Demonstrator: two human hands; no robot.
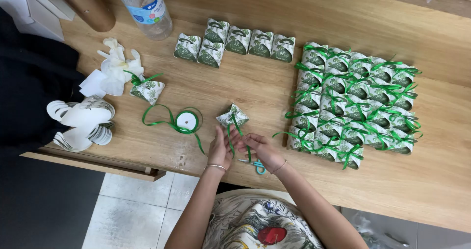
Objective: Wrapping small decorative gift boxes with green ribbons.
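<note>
My left hand (219, 148) and right hand (260, 147) pinch the green ribbon (230, 136) on the little box (233, 115) at the desk (235, 89) front; tugging unevenly could slip the ribbon off.

Six untied boxes (235, 42) sit at twelve o'clock. Two ribboned boxes stand alone: one (148, 89) at ten o'clock, one (233, 115) at centre. The tied batch (353, 107) at three o'clock holds too many to count exactly. One spool (186, 121), one scissors (256, 165), one bottle (145, 6).
</note>
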